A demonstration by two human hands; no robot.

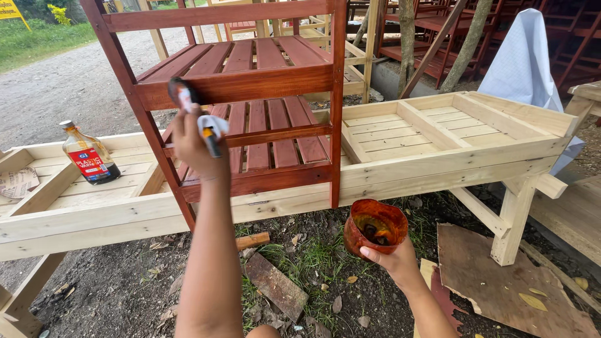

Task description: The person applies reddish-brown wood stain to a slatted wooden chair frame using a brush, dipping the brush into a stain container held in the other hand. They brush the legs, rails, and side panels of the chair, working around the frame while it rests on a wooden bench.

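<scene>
Right hand low and nearest, fingers clamped on the rim of a stained orange-brown cup; the cup is tipped toward the camera and shows a dark brownish liquid pooled inside, with a small dark lump in it. The cup sits below and right of the red shelf rack, apart from it.

On the ground under the rack: a weathered plank scrap, a short wood offcut, grass and dry leaves. A flat brown board lies to the right of the rack, by the bench leg.

Left hand is raised at the rack's left front, fingers closed around a paintbrush. The handle pokes out past the fingers; the dark bristle end is up, touching or just at the front rail of the upper shelf, cannot tell which.

The rack stands on a long unpainted wooden bench frame. Left of the rack, on the frame, lies a glass bottle with a red label, amber liquid inside, cap on. Behind and right of the rack, a pale sheet drapes over something; more red furniture lies further back.
</scene>
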